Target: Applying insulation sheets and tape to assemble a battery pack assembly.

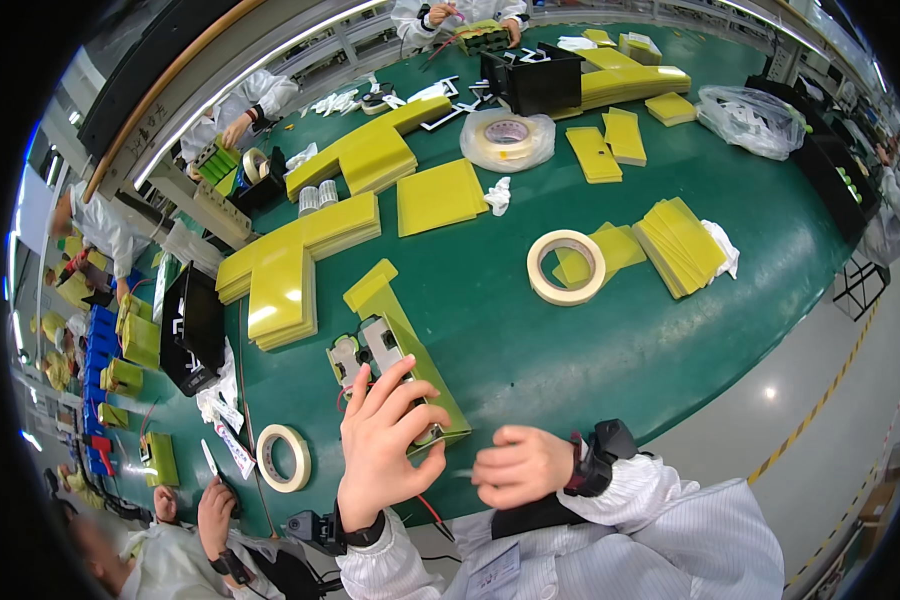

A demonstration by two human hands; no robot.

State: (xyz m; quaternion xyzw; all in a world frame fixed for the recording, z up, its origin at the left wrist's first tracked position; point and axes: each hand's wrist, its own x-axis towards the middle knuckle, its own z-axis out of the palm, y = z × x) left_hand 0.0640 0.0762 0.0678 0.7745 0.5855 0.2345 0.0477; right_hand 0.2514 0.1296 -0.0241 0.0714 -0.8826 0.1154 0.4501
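A battery pack (377, 338) with metal strips and red wires lies on the table in front of me, beside an upright yellow-green insulation board (425, 362). My left hand (390, 430) is spread over its near end, fingers across the top and thumb at the board's near corner, holding it. Just right of the pack, my right hand (520, 467) has its fingers curled together, slightly blurred. A faint pale streak shows at its fingertips; what it pinches, if anything, I cannot make out. Left of my left hand lies a roll of masking tape (284, 458).
Stacks of yellow boards (285, 285) fill the left and back. Another tape roll (566, 267) lies by loose boards (680, 245) at right. A black bin (192, 328) stands left. Co-workers' hands (215, 515) are at lower left, one near a knife (210, 458).
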